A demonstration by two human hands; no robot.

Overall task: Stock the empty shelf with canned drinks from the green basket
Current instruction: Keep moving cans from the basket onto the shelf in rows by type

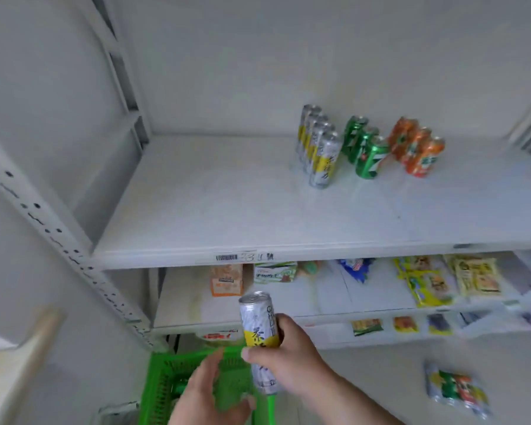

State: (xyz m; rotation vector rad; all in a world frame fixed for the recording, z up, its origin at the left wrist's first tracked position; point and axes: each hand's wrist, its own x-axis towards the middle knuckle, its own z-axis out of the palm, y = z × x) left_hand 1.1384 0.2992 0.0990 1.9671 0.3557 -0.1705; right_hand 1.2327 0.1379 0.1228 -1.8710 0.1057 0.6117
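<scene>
My right hand (292, 360) grips a tall silver-and-yellow can (258, 323) upright, below the white shelf (215, 210) and above the green basket (163, 384). My left hand (206, 394) hovers over the basket with fingers spread and nothing in it. At the back right of the shelf stand three rows of cans: silver-yellow cans (319, 148), green cans (364, 148) and orange cans (417, 148). The basket's inside is mostly hidden by my hands.
The grey shelf upright (59, 237) runs diagonally at the left. Lower shelves hold an orange carton (227, 280) and yellow snack packs (448, 280). A wrapped pack of cans (457, 391) lies on the floor at the right. A wooden plank (22, 360) leans at the far left.
</scene>
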